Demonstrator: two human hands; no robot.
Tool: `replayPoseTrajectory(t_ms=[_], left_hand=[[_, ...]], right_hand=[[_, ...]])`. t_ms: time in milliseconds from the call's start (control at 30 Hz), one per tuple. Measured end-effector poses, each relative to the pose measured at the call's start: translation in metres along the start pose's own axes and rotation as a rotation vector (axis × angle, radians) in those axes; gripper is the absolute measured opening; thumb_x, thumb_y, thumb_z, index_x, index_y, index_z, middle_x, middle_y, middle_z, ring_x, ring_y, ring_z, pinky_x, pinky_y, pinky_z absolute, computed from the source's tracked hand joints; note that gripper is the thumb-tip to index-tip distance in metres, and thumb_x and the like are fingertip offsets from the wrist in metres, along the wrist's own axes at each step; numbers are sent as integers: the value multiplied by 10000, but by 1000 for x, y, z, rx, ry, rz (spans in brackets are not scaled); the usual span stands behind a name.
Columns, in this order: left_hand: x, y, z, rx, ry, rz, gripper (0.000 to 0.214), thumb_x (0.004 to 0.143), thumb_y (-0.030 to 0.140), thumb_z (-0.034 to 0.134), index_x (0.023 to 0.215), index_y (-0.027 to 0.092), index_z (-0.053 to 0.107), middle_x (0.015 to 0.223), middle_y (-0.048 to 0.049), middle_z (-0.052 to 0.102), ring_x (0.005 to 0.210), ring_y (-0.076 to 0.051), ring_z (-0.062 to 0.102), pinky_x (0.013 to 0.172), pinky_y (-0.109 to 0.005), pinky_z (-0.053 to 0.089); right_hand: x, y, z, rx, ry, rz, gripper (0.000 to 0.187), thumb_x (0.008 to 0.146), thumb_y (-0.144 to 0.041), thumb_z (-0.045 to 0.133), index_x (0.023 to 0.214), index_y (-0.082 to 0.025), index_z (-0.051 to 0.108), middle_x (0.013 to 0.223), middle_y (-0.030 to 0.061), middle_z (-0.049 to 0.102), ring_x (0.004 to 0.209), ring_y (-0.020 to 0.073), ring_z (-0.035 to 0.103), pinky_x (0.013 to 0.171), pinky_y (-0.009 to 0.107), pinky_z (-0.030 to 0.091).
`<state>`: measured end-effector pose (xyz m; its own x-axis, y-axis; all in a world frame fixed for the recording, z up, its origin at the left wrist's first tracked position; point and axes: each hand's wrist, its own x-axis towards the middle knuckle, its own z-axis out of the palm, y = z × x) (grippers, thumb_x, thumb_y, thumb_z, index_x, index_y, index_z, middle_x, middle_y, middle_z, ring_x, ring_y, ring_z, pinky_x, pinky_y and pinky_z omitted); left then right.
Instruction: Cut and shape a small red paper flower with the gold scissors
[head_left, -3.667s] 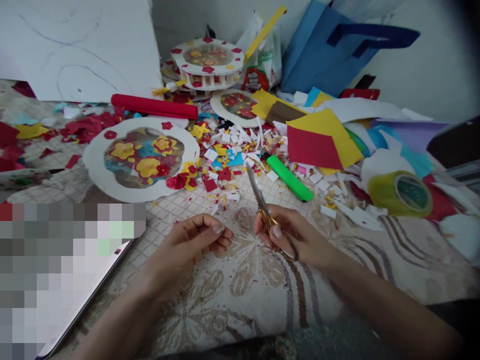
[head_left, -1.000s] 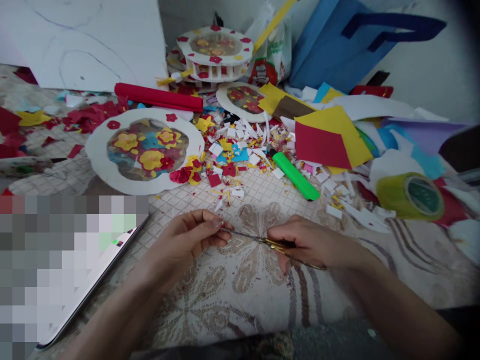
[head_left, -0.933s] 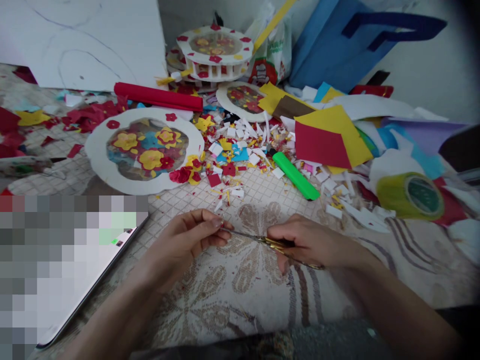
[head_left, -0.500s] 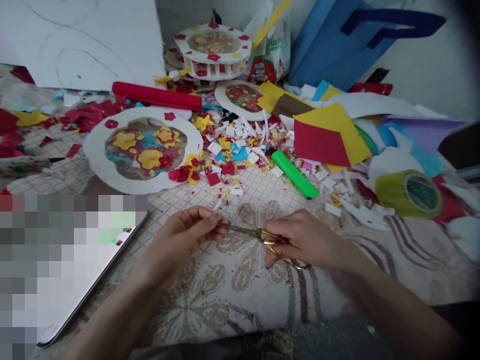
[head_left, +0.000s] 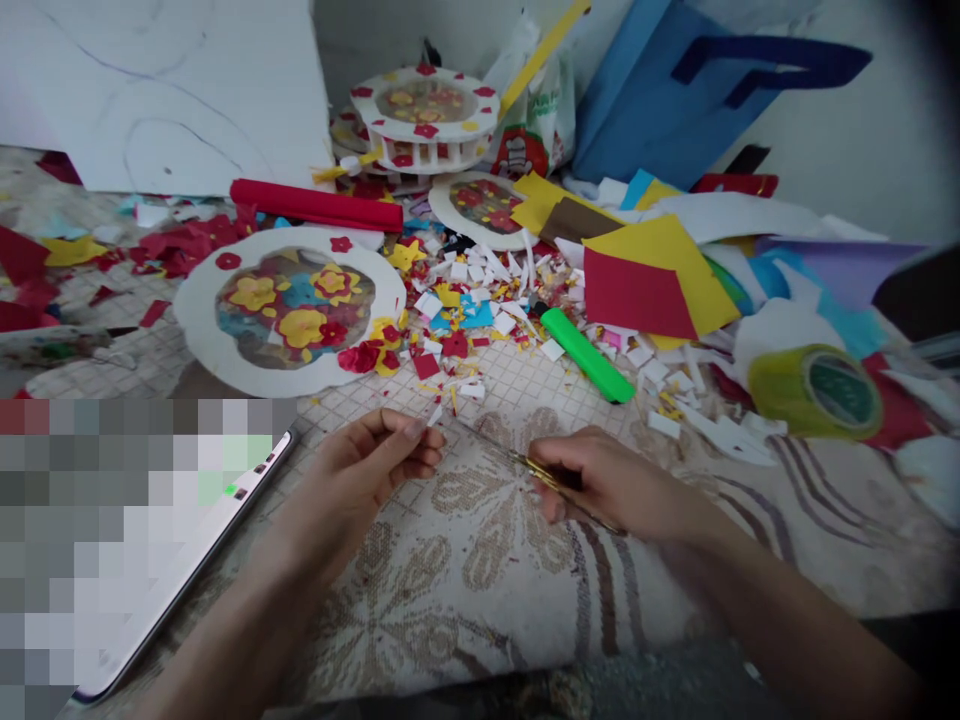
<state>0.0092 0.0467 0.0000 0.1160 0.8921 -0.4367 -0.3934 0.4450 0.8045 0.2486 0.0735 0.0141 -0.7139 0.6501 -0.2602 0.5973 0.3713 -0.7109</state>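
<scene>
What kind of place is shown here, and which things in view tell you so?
Probably a home craft corner, not a workshop. A patterned cloth covers the surface, strewn with paper scraps and coloured sheets. The right hand holds small scissors, and flower-decorated paper rings lie nearby.

Hardly any lettering can be read. The plastic bag (head_left: pixel 534 125), standing at the far edge of the patterned cloth (head_left: pixel 480 560) between the white tiered paper craft (head_left: pixel 424 118) and the blue bag (head_left: pixel 660 95), carries green print on its upper part and a red panel with a white figure lower down, but the letters are too small and blurred to make out. The tablet (head_left: pixel 142 560) at the near left corner has its screen pixelated, so nothing on it is legible.
</scene>
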Motion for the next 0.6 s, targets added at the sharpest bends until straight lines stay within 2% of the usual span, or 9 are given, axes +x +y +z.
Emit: replayPoseTrajectory(t_ms=[133, 333, 600], left_hand=[[-1, 1, 1, -51, -49, -33, 117, 743, 228, 689, 730, 135, 619, 754, -27, 663, 645, -78, 581, 617, -181, 469], [0, 1, 0, -94, -88, -41, 93, 752, 208, 683, 740, 140, 619, 766, -24, 655, 650, -70, 576, 616, -159, 472], [-2, 1, 0, -101, -61, -43, 142, 715, 206, 722, 814, 161, 631, 725, 25, 586, 626, -45, 546, 603, -130, 467]], right_hand=[[0, -1, 1, 139, -7, -16, 379, 878, -454, 470, 634, -175, 392, 567, -45, 386, 533, 82, 348, 487, 212, 246], [1, -10, 0, 285, -86, 28, 462, 858, -582, 413, 646, -172, 393, 600, -42, 330, 560, 85, 300, 487, 214, 235], [-2, -4, 5, 504, -177, 123, 484, 827, -638, 424, 715, -168, 423, 607, -49, 350, 505, 70, 313, 439, 201, 244]])
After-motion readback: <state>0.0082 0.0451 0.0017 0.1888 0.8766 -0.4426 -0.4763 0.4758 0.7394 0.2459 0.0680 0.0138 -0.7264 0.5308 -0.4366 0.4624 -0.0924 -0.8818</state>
